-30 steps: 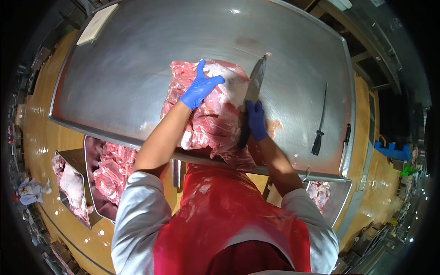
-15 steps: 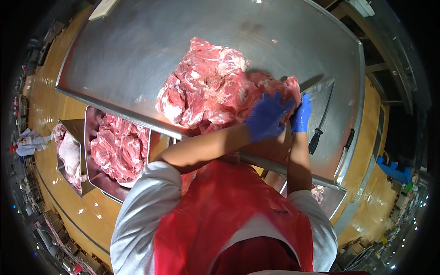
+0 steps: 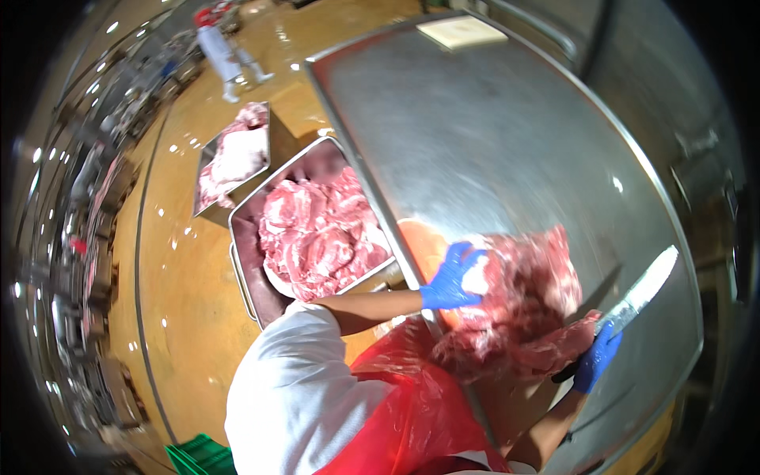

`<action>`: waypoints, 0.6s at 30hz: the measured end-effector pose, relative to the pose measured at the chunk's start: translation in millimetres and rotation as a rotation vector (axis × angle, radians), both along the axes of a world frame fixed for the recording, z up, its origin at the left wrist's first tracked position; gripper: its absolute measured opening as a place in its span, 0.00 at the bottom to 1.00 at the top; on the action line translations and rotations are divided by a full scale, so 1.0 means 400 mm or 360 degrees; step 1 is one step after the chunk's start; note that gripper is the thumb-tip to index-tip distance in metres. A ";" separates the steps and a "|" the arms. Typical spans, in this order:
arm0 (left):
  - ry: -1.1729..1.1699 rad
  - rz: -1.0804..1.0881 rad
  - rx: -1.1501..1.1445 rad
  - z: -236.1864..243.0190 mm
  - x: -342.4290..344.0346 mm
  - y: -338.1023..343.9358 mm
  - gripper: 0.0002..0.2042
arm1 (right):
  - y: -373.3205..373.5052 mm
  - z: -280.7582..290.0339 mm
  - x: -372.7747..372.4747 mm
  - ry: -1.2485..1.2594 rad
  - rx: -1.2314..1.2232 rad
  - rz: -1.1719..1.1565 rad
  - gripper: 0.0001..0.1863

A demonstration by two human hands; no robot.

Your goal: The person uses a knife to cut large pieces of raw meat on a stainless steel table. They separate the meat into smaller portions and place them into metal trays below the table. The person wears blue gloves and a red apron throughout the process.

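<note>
A large slab of raw red meat (image 3: 522, 277) with pale fat lies near the front edge of the steel table (image 3: 491, 150). My left hand (image 3: 453, 281), in a blue glove, grips the slab's left edge, its thumb and fingers around a whitish patch. My right hand (image 3: 599, 358), also blue-gloved, is closed around a knife (image 3: 640, 291) at the meat's right end. The blade, wide and shiny, points away to the far right. Part of the black handle shows below the hand; the rest is hidden by my fingers.
Left of the table stands a deep steel tub (image 3: 249, 253) full of cut meat (image 3: 317, 237). Beyond it, another metal bin (image 3: 261, 162) holds a pale-skinned piece. A white board (image 3: 461, 32) lies at the table's far end. A green crate (image 3: 199, 455) sits lower left; a person (image 3: 222, 51) stands far off.
My view has swung left. The knife that lay on the table is now in my right hand. My left hand has shifted from the meat's right part to its left edge.
</note>
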State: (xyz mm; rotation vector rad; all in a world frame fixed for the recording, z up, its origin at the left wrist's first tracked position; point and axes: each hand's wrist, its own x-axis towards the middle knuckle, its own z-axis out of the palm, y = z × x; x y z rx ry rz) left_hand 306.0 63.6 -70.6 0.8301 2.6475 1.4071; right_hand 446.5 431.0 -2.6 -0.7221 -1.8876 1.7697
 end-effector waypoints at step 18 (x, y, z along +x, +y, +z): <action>0.0137 -0.0677 -0.0309 0.308 0.003 0.228 0.39 | -0.045 -0.002 -0.013 -0.0434 0.0370 -0.0217 0.21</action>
